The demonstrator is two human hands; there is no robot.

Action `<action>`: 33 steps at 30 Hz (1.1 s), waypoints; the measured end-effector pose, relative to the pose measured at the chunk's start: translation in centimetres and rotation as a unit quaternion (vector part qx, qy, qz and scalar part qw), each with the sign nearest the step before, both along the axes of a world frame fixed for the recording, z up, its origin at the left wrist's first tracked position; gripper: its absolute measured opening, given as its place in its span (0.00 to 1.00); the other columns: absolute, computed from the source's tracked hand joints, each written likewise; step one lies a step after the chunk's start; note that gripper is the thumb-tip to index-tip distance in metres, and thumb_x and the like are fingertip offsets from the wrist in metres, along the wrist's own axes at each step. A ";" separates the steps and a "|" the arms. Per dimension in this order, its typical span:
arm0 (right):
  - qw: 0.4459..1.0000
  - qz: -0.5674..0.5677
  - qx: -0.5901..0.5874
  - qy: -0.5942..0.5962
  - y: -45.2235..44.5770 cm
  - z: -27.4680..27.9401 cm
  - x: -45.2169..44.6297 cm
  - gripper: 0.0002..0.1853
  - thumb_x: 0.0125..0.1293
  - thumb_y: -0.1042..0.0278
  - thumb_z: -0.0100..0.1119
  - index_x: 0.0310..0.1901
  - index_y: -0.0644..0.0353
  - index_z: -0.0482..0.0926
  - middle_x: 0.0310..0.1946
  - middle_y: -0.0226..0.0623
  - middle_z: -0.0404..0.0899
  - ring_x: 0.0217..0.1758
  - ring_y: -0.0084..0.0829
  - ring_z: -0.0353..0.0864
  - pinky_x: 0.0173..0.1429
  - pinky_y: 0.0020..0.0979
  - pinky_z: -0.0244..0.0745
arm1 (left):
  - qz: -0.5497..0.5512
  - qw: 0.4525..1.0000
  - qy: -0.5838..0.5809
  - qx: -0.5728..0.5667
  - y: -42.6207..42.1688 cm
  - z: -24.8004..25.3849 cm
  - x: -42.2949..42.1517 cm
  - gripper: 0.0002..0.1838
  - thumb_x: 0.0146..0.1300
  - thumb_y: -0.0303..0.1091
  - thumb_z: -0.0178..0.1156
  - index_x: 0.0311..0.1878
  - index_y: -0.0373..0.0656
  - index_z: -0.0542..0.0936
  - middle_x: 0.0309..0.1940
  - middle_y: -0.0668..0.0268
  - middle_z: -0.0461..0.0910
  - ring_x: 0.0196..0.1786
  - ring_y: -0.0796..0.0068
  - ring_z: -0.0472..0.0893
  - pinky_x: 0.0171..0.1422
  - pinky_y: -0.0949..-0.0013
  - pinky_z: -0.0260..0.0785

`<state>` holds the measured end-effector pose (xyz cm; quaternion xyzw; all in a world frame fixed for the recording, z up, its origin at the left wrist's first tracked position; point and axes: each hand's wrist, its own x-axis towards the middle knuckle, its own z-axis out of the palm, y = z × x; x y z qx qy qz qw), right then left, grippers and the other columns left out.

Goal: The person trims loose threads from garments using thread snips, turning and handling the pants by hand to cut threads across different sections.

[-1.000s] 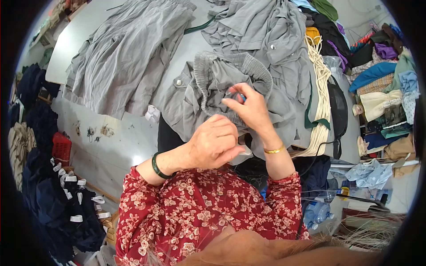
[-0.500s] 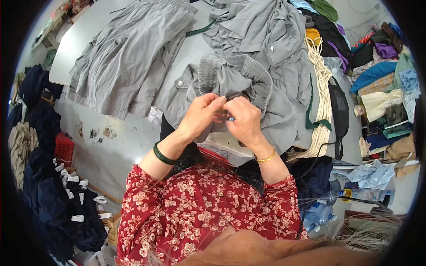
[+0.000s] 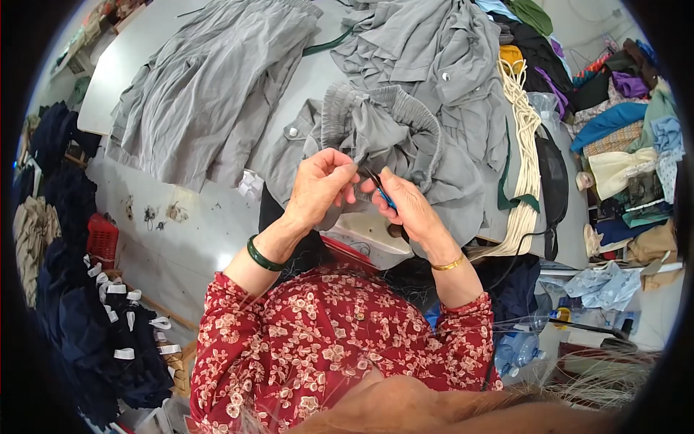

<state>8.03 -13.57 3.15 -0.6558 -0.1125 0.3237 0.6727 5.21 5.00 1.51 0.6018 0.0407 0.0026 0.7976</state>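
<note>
My right hand is closed around a small pair of thread snips with blue handles, its dark blades pointing up and left. Just left of the blades, my left hand makes a pinch; what lies between its fingertips is too small to make out. Both hands are in front of a grey garment with a gathered elastic waistband lying open. The fingertips overlap the near side of this opening. A pale machine bed shows beneath my wrists.
Grey trousers spread over the table at left, and more grey garments lie behind. Cream cords hang down at right. Folded clothes pile up far right; dark navy garments and a red basket are at left.
My right hand has drawn slightly right and turned, so the snips and their blades now show clearly. My left hand has shifted a little left, leaving a gap between the hands.
</note>
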 end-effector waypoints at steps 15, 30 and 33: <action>0.997 0.023 0.001 -0.073 1.5 -0.3 0.9 0.23 0.72 0.47 0.48 0.38 0.63 0.78 0.24 0.22 0.68 0.26 0.14 0.58 0.29 0.19 0.54 | -0.020 0.999 -0.022 -0.023 -0.1 -0.4 -0.4 0.06 0.64 0.30 0.59 0.34 0.38 0.76 0.24 0.66 0.80 0.20 0.83 0.76 0.20 0.83 0.62; 0.748 -0.161 -0.320 -0.559 3.9 3.0 3.7 0.16 0.57 0.60 0.66 0.42 0.61 0.77 0.39 0.41 0.81 0.35 0.40 0.80 0.39 0.36 0.74 | -0.122 0.786 -0.451 0.403 -4.1 1.5 -3.6 0.11 0.50 0.24 0.62 0.38 0.44 0.77 0.31 0.64 0.76 0.35 0.58 0.77 0.39 0.60 0.68; 0.832 -0.137 -0.224 -0.488 3.2 0.7 6.6 0.13 0.60 0.64 0.64 0.39 0.64 0.77 0.31 0.31 0.77 0.30 0.25 0.72 0.34 0.27 0.69 | 0.005 0.797 -0.473 0.376 -2.9 1.7 -2.9 0.11 0.49 0.23 0.62 0.38 0.42 0.77 0.31 0.63 0.76 0.36 0.61 0.77 0.41 0.60 0.66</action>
